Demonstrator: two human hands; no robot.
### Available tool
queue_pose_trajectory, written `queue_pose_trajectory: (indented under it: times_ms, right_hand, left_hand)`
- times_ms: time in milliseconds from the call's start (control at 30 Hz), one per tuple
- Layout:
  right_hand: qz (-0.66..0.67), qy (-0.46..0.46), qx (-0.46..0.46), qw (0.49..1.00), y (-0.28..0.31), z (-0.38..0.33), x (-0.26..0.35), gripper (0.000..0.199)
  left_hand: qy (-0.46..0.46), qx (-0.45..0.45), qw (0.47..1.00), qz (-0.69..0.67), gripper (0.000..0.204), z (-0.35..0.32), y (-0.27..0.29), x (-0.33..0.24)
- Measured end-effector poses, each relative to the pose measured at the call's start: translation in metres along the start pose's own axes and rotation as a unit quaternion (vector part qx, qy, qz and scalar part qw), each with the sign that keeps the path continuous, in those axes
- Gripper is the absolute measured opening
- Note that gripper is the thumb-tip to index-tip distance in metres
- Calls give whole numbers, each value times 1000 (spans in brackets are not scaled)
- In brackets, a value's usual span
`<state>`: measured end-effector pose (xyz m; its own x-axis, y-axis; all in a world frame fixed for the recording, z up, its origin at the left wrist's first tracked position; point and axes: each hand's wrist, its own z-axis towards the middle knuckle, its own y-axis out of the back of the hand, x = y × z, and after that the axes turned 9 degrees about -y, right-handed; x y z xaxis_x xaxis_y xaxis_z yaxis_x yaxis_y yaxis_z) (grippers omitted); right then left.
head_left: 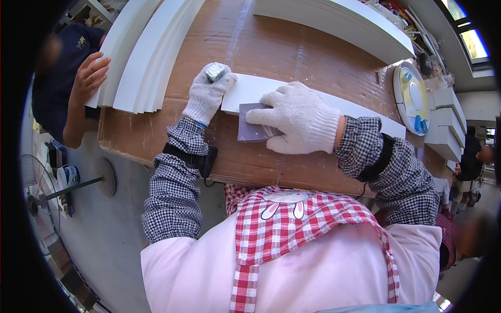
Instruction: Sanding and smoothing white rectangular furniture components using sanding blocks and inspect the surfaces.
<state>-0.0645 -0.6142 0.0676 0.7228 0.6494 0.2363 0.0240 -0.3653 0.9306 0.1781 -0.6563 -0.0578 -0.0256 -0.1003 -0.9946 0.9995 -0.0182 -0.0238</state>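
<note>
Brown table [237,164] beneath white board [250,91]

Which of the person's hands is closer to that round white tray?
Right. The right hand is on the purple-grey block, left of the round white tray; the left hand is farther away, at the left end of the white board.

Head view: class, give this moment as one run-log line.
left hand: holds silvery block; right hand: on grey pad; white board: on brown table

Brown table [141,122], white strips [151,57] left, white stack [336,26] beyond, white board [248,89], round tray [398,94]
</note>
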Motion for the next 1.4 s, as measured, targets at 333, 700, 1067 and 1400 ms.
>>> queue_pose_trajectory:
  times_ms: [333, 700, 1067, 1400]
  right_hand:
    - [34, 44, -41, 998, 12, 21, 12, 45]
    - [-58, -309, -227, 922, -27, -52, -30, 58]
    - [-13, -330, -314, 890, -65, -111, -50, 62]
    - [-20, -435, -401, 806, -76, -230, -79, 59]
  left_hand:
    - [-9, -10, 1000, 28, 20, -1, -1, -1]
    - [-25, -47, 997, 53, 15, -5, -6, 8]
    - [-9, -54, 998, 17, 18, 2, 15, 34]
    - [19, -56, 998, 1, 22, -2, 13, 24]
